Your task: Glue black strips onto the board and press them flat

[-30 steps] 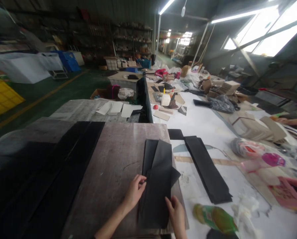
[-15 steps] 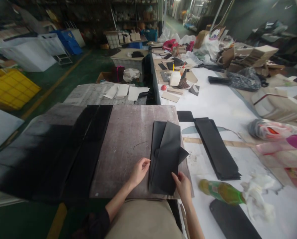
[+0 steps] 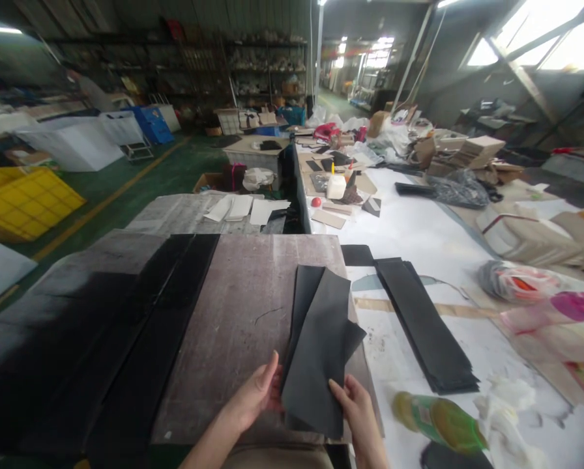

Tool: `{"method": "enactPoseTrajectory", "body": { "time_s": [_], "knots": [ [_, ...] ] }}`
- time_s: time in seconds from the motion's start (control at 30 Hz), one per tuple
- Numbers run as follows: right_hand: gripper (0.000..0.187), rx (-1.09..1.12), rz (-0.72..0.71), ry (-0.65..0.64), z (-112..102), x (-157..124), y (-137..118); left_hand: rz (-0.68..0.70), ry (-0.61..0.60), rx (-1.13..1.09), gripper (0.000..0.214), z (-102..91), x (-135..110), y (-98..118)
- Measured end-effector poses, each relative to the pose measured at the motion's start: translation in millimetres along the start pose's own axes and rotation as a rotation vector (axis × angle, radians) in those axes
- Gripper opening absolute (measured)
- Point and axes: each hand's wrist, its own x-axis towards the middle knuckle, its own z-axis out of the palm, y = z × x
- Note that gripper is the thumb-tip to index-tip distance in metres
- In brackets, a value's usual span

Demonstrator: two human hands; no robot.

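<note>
Several black sheets [image 3: 316, 352], flat and roughly rectangular, lie loosely fanned on the brown board in front of me. At the right edge of the top sheet, my right hand [image 3: 360, 410] pinches it between thumb and fingers. My left hand [image 3: 257, 394] is at the sheets' left edge, thumb raised and apart from the fingers. Those fingertips are partly hidden, and whether they touch the edge is hard to tell. A neat stack of long black strips [image 3: 426, 326] rests to the right on the white tabletop.
Wide black material [image 3: 165, 339] covers the left of the brown board [image 3: 243, 306]. On the white table [image 3: 399, 221] are a green bottle [image 3: 438, 420], crumpled white tissue [image 3: 510, 417], a pink-capped bottle [image 3: 556, 312] and a white glue container [image 3: 335, 187]. A yellow bin [image 3: 28, 202] stands at far left.
My view has tilted up. The top sheet's near end has swung left across the sheets under it. My left thumb has lifted away from its fingers; my right hand still pinches the sheet.
</note>
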Motion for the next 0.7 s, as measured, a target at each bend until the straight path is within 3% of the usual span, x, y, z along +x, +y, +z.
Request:
{"method": "enactPoseTrajectory", "body": {
  "time_s": [0.13,0.3,0.5,0.6,0.7],
  "knots": [
    [0.047,-0.051,-0.049,-0.109,6,-7,16,0.008,-0.107,-0.168,0.057,7.8,14,15],
    [0.048,0.056,-0.014,-0.217,7,-16,24,0.043,-0.079,-0.135,0.071,11.5,27,10],
    [0.047,0.268,0.098,-0.118,-2,9,-5,0.076,-0.238,-0.051,0.065,12.1,2,-3],
    [0.05,0.32,0.073,-0.051,-6,34,-24,0.138,-0.31,0.159,0.056,16.7,-12,5],
    [0.049,0.354,-0.015,-0.007,-2,50,-48,0.229,-0.291,0.374,0.056,18.9,-23,17]
  ]
}}
